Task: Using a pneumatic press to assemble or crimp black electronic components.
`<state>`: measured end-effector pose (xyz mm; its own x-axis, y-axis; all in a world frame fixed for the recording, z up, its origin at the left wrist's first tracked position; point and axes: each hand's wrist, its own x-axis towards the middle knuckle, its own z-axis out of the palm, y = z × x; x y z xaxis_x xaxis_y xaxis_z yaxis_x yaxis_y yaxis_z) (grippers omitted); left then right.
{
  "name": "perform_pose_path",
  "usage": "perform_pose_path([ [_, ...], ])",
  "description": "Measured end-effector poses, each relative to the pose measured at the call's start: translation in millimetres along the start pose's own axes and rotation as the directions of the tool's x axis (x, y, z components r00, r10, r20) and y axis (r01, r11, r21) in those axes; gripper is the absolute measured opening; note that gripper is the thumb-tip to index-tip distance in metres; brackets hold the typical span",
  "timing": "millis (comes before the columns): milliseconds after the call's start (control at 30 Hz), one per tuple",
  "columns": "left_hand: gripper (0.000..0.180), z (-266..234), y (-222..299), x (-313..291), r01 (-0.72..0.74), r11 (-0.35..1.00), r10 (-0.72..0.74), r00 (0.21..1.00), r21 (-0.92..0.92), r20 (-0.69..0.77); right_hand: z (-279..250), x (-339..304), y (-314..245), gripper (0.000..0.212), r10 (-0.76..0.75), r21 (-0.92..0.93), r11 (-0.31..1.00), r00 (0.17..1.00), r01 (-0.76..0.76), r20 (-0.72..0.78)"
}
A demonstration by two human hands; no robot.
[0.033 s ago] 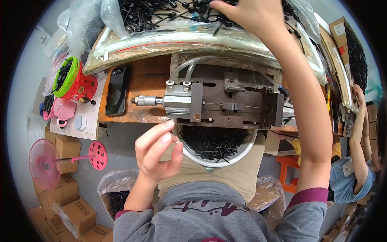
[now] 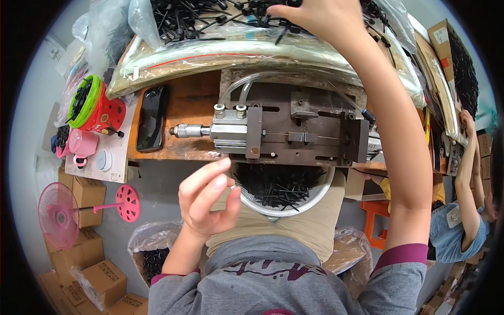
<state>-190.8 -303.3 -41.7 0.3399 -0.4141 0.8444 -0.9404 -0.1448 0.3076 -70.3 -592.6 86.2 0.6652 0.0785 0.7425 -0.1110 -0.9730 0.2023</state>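
My right hand reaches over a heap of black thin-stemmed plastic pieces on the plastic-covered tray. Its thumb is stretched out; the other fingers lie beyond the picture's top edge. My left hand hovers in front of the bench with loosely bent fingers, thumb apart, and nothing visible in it. Just beyond it is a bench fixture with a silver pneumatic cylinder, a thin rod and a small block on a dark metal plate. A white basket of black pieces sits below the fixture at my lap.
Left on the bench lie a black phone, a red-and-green bucket and a pink cup. A pink fan and cartons stand on the floor. At right, another person works beside an orange stool.
My right hand has shifted slightly up and left over the heap. My left hand has moved a little to the right, its pose nearly the same.
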Motion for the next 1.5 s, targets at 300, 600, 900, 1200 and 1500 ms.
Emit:
perform_pose_path([
  [300, 0.059, 10, 7, -6, -0.004, 0.995, 0.009, 0.999, -0.105, 0.05, 12, -12, 40, 0.051, 0.059, 0.135, 0.983, 0.903, -0.128, 0.425],
  [600, 0.058, 14, 7, -13, 0.013, 0.994, -0.003, 0.996, -0.105, 0.094, -6, -29, 73, 0.036, -0.12, 0.4, 0.916, 0.927, -0.034, 0.354],
  [900, 0.056, 22, 6, -16, 0.032, 0.992, -0.02, 0.995, -0.119, 0.101, -12, -55, 83, 0.04, -0.154, 0.352, 0.934, 0.953, 0.055, 0.26],
  [1200, 0.053, 25, 9, -17, 0.041, 0.988, -0.023, 0.993, -0.151, 0.118, -11, -62, 57, 0.05, -0.133, 0.141, 0.983, 0.986, 0.118, 0.099],
  [1500, 0.053, 25, 12, -19, 0.05, 0.988, -0.027, 0.988, -0.143, 0.153, -5, -56, 56, 0.035, -0.28, 0.246, 0.941, 0.942, 0.232, 0.186],
])
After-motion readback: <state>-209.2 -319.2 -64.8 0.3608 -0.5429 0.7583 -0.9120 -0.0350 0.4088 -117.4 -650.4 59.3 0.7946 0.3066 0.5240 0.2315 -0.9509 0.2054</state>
